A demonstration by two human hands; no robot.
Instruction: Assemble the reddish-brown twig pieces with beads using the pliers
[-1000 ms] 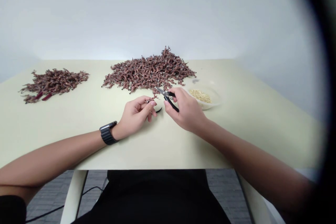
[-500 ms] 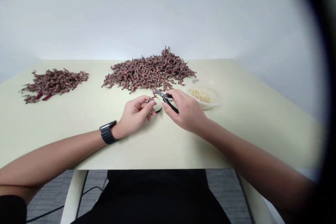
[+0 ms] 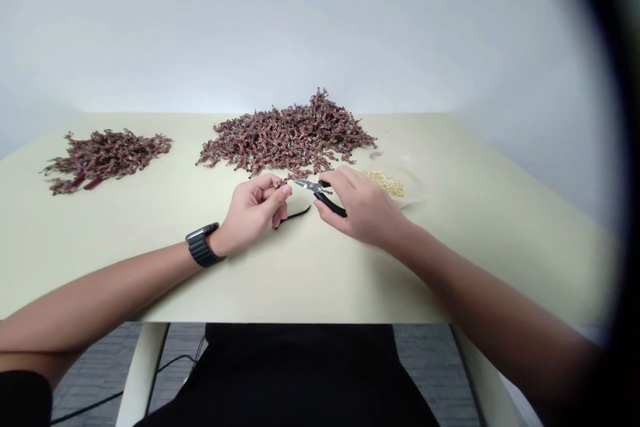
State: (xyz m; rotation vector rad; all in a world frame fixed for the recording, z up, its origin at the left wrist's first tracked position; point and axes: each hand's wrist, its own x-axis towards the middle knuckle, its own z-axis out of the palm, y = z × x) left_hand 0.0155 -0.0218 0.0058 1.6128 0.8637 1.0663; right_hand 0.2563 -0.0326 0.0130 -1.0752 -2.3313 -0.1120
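My right hand (image 3: 363,203) is closed round the black handles of a pair of small pliers (image 3: 330,202). The slim metal jaws point left, at the fingertips of my left hand (image 3: 257,207). Thumb and index finger there pinch a small reddish-brown piece (image 3: 284,182), mostly hidden by the fingers. A thin black strip (image 3: 299,214) shows below the left fingers, its left end partly covered by them; whether the hand holds it I cannot tell. Just beyond both hands lies a large heap of similar reddish-brown pieces (image 3: 287,137).
A smaller heap of brown pieces (image 3: 113,157) lies at the left, with two dark red handles (image 3: 93,183) poking out in front. Behind my right hand stands a translucent bowl (image 3: 415,190) of small gold-coloured bits (image 3: 386,182). The pale table (image 3: 225,293) meets a white wall.
My left hand has shifted slightly left, showing more of the black strip. The pliers' jaws have come down a little and lie flatter, near the pinched piece.
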